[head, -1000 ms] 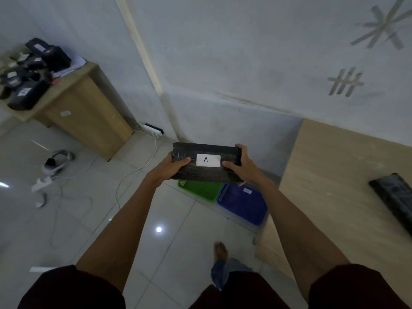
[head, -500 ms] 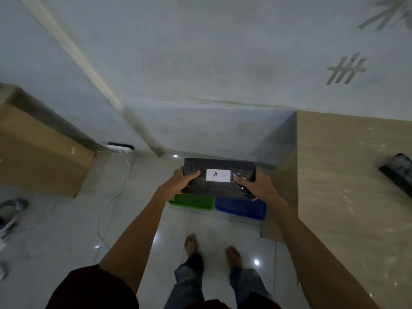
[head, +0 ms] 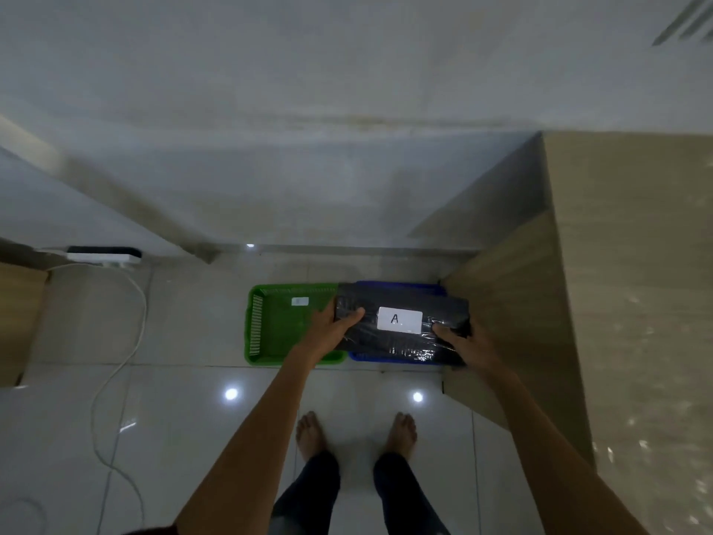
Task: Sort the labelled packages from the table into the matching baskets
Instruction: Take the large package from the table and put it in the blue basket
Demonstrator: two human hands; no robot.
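I hold a black wrapped package [head: 401, 341] with a white label reading "A" flat between both hands. My left hand [head: 332, 326] grips its left end and my right hand [head: 461, 341] grips its right end. The package hovers over a blue basket [head: 393, 357], hiding most of it; only the blue rim shows at the front and back. A green basket [head: 277, 330] with a small white label on its floor sits on the tiles just left of the blue one, touching it.
A wooden table [head: 625, 303] stands at the right, its side panel next to the blue basket. A white power strip [head: 104, 256] and cable [head: 127, 341] lie on the floor at the left, beside another wooden cabinet [head: 19, 322]. My bare feet stand behind the baskets.
My view has tilted down and I have stepped closer. The package has come down and to the right, from in front of the wall to just over the blue basket.
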